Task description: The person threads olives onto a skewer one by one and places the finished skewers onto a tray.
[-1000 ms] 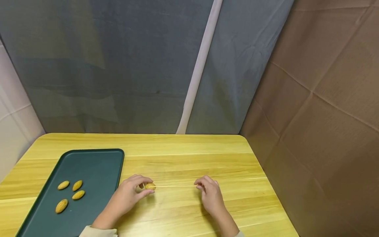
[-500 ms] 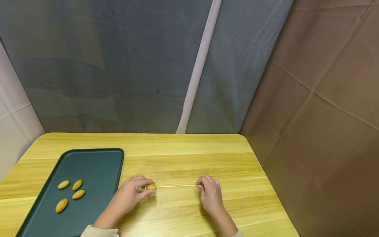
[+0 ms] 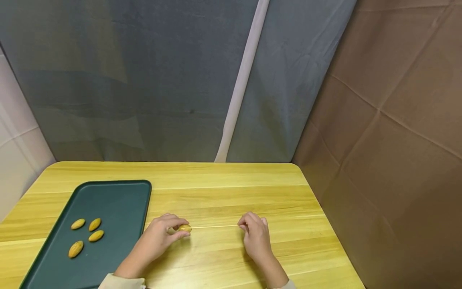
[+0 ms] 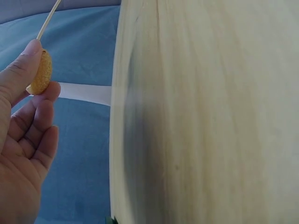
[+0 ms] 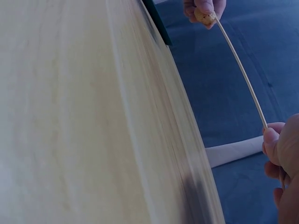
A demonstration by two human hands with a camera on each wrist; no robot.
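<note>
Between thumb and fingertips my left hand [image 3: 157, 239] pinches a tan, rough-skinned almond [image 3: 185, 228], held a little above the table. The left wrist view shows the same almond [image 4: 42, 73] with the thumb against its upper end. A thin pale wooden stick [image 3: 214, 226] runs from it across to my right hand [image 3: 257, 237], which grips the stick's other end with thumb and fingers. In the right wrist view the stick [image 5: 242, 72] meets the almond [image 5: 205, 17] and passes down through the right hand [image 5: 285, 154]. Whether its tip has entered the almond, I cannot tell.
On the left of the wooden table [image 3: 202, 188] lies a dark green tray [image 3: 112, 200] with several almonds [image 3: 96, 235]. A grey curtain [image 3: 144, 80] hangs behind the table. Brown cloth [image 3: 404, 120] closes off the right side.
Both hands shift very slightly to the right at first, with the almond and stick. The stick's right end rises a little. In the last half second almost nothing moves.
</note>
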